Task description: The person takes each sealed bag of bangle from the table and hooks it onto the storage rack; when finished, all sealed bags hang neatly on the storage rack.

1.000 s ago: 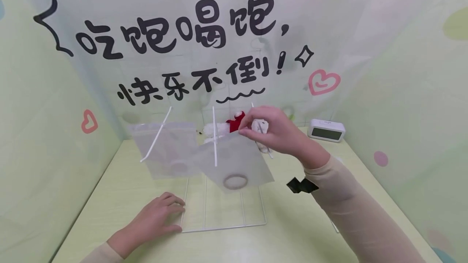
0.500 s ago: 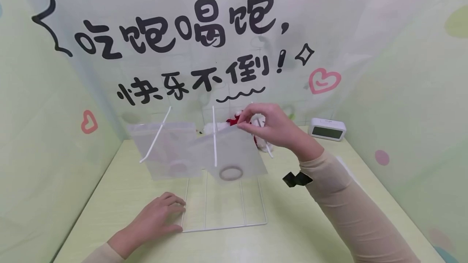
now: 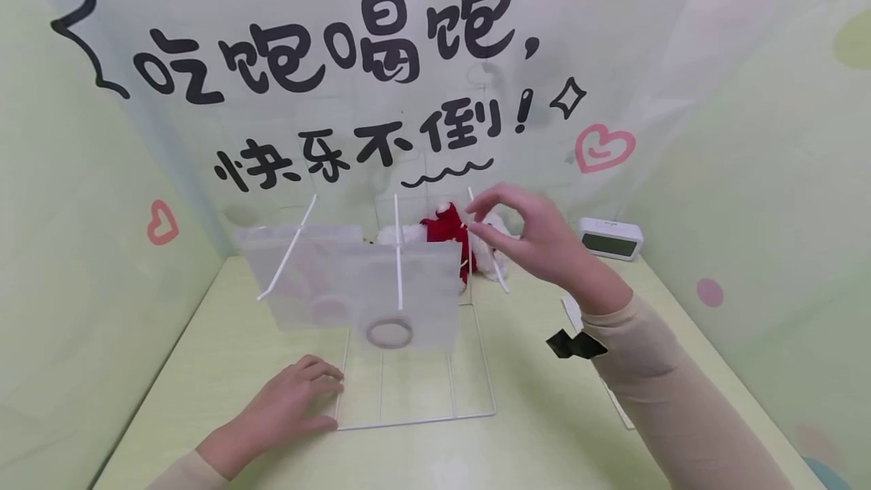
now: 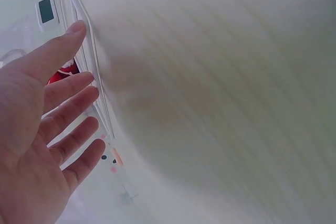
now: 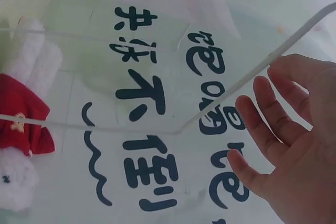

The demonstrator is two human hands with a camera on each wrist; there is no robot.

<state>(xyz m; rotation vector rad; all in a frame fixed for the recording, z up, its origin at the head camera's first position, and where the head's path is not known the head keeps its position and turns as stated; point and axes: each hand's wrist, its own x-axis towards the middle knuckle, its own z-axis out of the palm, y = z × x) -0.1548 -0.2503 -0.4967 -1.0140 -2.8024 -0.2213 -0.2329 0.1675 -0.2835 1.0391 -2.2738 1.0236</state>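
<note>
A white wire rack stands on the table, its base frame (image 3: 416,423) lying flat and several prongs rising above. One translucent plastic bag (image 3: 306,274) hangs by the left prong (image 3: 291,248). Beside it, a second translucent bag (image 3: 425,293) with a grey ring outline (image 3: 389,333) hangs by the middle prong (image 3: 398,263). My left hand (image 3: 286,403) rests its extended fingers against the base's left edge. My right hand (image 3: 537,237), holding nothing, is raised by the right prong (image 3: 498,271), fingers loosely bent. In the right wrist view, its fingertips are close to a white wire (image 5: 231,92); contact is unclear.
Behind the rack lies a white plush toy in red clothing (image 3: 445,229). A white digital clock (image 3: 610,239) stands at the table's back right. A white flat object (image 3: 571,312) is partly covered by my right sleeve. A printed curtain (image 3: 408,36) closes off the back.
My right hand has let go of the second bag's corner and moved slightly right. That bag has swung left and now hangs straighter. My left hand has stayed at the base.
</note>
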